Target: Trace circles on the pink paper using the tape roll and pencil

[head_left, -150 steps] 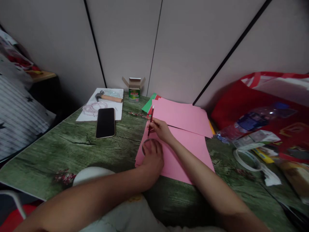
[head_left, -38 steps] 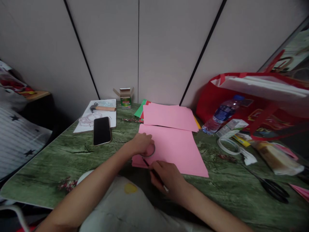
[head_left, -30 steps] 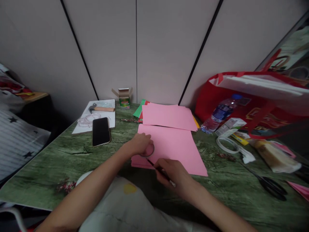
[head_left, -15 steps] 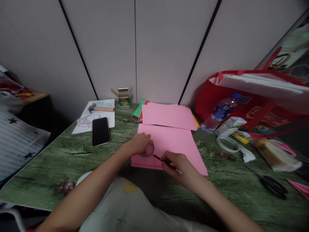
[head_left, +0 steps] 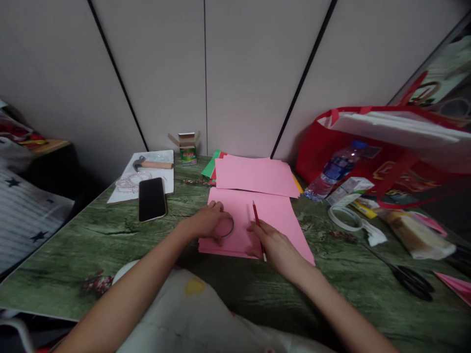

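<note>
Running beneath my forearms, the green wood-patterned tabletop [head_left: 103, 235] bears everything around me. At its right stands a big red bag [head_left: 312, 147] with a white-lined mouth. In front of me lies a near stack of pink paper [head_left: 274, 213], a far stack of pink paper [head_left: 253, 174] just beyond it. My left hand [head_left: 209, 220] rests on the near stack's left part, fingers bent and slightly apart; my right hand [head_left: 274, 242] is over its front, thumb and fingers pinching. A black-screened rectangular phone [head_left: 152, 199] lies off to the left. Under my left fingers sits a flat dark-rimmed circle [head_left: 227, 227], thumb at its near edge. The slim red pencil [head_left: 255, 214] is in my right pinch, point toward the wall; whether it touches paper I cannot tell.
</note>
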The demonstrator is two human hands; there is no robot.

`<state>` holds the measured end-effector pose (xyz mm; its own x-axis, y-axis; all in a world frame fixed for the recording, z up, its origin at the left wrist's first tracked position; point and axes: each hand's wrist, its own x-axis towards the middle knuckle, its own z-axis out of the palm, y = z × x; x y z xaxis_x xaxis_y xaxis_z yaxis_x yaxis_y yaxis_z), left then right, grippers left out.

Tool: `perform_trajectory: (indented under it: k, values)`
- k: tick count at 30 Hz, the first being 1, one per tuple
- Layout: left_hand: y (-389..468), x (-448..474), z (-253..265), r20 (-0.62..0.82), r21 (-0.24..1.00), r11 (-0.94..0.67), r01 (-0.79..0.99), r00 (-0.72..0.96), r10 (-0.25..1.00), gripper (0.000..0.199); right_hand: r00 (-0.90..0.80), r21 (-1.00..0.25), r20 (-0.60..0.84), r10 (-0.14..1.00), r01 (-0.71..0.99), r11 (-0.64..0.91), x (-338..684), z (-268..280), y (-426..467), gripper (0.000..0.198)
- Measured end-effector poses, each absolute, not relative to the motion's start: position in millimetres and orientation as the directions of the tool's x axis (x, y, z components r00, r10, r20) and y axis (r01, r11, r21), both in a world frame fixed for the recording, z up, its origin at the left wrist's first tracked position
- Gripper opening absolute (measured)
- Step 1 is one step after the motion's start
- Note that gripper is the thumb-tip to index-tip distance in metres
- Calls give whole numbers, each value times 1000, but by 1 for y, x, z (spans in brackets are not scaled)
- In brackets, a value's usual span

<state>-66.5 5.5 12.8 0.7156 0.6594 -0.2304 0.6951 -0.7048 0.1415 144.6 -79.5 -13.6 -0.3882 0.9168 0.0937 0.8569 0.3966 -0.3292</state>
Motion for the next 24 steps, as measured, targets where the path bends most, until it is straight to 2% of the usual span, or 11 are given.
perform_trajectory:
  k: [3, 7, 11, 17, 21, 24]
  values:
    - [7, -68, 6, -211, 208, -688, 695, 719, 663, 68, -378, -303, 3, 926, 882, 361, 143, -11, -80, 43]
    - [8, -69, 2, -193, 299, -674, 675, 735, 650, 73, -368, -286, -57, 928, 897, 338, 144, -10, -79, 39]
    - [11, -70, 0, -44, 416, -657, 628, 736, 676, 81, -385, -278, -43, 922, 891, 359, 148, -15, -76, 38]
    - [21, -68, -7, 281, 503, -636, 585, 586, 760, 86, -402, -355, -29, 915, 860, 367, 154, -24, -74, 35]
    - [25, -66, -10, 365, 551, -596, 583, 474, 801, 86, -416, -384, -33, 909, 845, 372, 154, -20, -75, 30]
    - [28, -66, -10, 367, 643, -529, 554, 384, 847, 83, -431, -392, -50, 901, 838, 380, 154, -12, -76, 21]
